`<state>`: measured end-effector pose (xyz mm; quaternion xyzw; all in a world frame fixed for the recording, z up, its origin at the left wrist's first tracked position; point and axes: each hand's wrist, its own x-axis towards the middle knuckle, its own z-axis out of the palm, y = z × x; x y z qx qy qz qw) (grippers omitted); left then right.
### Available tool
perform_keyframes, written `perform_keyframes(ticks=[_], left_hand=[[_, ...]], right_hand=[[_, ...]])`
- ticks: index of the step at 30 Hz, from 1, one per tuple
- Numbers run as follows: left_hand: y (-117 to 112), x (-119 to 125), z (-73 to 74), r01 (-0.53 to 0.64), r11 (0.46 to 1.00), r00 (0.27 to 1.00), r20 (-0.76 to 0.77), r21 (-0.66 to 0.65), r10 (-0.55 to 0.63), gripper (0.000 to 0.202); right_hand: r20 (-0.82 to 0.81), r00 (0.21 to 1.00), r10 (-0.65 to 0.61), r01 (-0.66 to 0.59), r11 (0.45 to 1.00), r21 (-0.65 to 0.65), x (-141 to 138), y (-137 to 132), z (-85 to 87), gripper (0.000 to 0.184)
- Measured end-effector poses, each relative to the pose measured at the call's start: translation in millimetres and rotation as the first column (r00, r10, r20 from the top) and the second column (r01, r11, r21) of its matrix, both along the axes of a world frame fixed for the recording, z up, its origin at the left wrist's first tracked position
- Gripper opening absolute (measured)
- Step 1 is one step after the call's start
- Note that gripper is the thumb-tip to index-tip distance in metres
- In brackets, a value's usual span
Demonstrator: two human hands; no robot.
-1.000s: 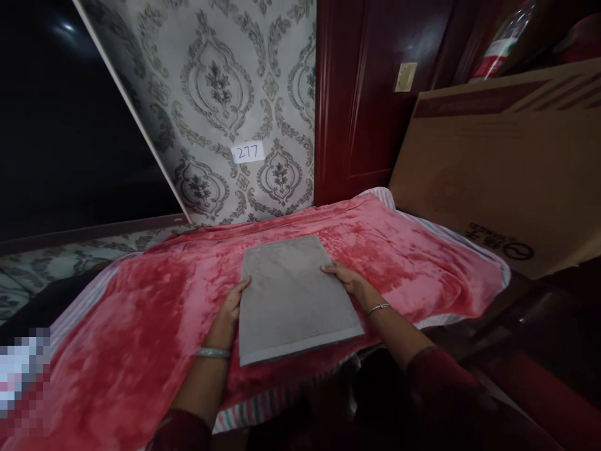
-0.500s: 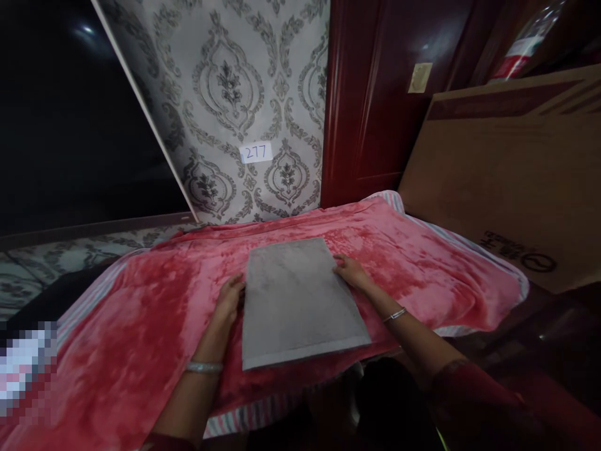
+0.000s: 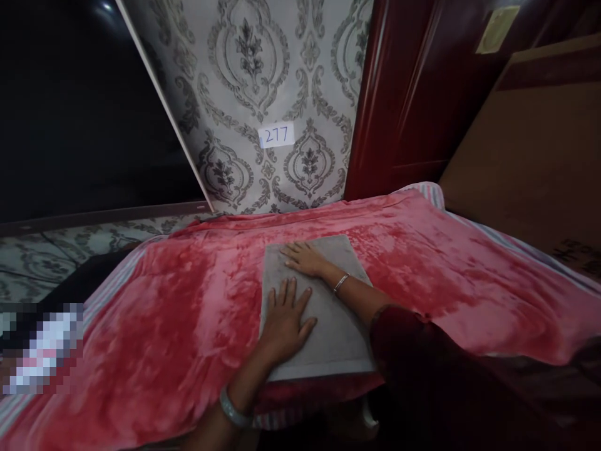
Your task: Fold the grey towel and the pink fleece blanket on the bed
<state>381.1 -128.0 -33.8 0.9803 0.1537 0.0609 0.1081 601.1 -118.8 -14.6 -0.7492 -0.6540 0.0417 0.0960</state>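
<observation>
A flat grey rectangular piece [image 3: 323, 332], which looks like folded cloth, lies on a red and pink plush blanket [image 3: 183, 326]. On its left part rests my left hand [image 3: 285, 322], palm down with fingers spread. Farther up, near the piece's top left corner, my right hand [image 3: 305, 259] lies flat with fingers stretched out to the left. Neither hand grips anything. The right forearm and dark red sleeve cover part of the piece's right edge.
Behind the blanket is a patterned wall with a paper label [image 3: 277, 134] reading 277. A large dark screen [image 3: 89, 113] stands at the left. To the right are a dark red wooden panel [image 3: 399, 94] and a big cardboard box [image 3: 539, 150].
Both hands have moved from the grey piece's side edges onto its top, the right one reaching across to the upper left. The view has shifted slightly.
</observation>
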Motion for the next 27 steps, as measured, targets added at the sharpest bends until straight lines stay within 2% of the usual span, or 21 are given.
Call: perform_keyframes(ticks=[3,6,10,15,18,20,23,25,27], left_hand=[[-2,-10,-2.0,0.083,0.996,0.997,-0.003,-0.013,-0.083,0.069],[-9,-27,-2.7,0.189,0.982,0.982,0.008,-0.017,-0.189,0.072],[-25,-57,-9.5,0.239,0.970,0.969,0.061,0.040,-0.241,0.069],[-45,-91,-30.8,0.275,0.955,0.924,0.243,0.112,-0.294,0.069],[-48,-107,-35.2,0.279,0.960,0.883,0.392,0.002,-0.257,0.056],[-43,-115,-27.0,0.255,0.951,0.875,0.460,-0.174,-0.150,0.043],[-26,-117,1.8,0.128,0.882,0.896,0.434,-0.453,0.093,0.039],[-6,-105,24.8,0.075,0.852,0.899,0.405,-0.519,0.167,0.047],[18,-80,42.9,0.113,0.862,0.902,0.415,-0.495,0.120,0.051]], right_hand=[[-0.012,1.000,0.000,0.000,1.000,0.015,4,-1,-8.4,0.061],[-0.022,1.000,0.000,0.000,1.000,0.014,6,-3,-9.8,0.061],[-0.025,1.000,0.003,-0.003,1.000,0.012,6,-2,-10.5,0.061],[0.002,1.000,-0.015,0.015,1.000,-0.002,5,-1,-8.4,0.059],[0.010,1.000,-0.026,0.026,0.999,-0.025,-2,-3,-2.4,0.058],[0.006,1.000,0.015,-0.014,0.999,-0.034,-15,-11,-0.1,0.059],[-0.011,0.978,0.207,-0.207,0.978,-0.027,-48,-38,-2.9,0.061],[-0.056,0.929,0.366,-0.367,0.930,-0.011,-76,-65,-5.9,0.063],[-0.134,0.861,0.490,-0.493,0.870,0.013,-102,-92,-5.3,0.064]])
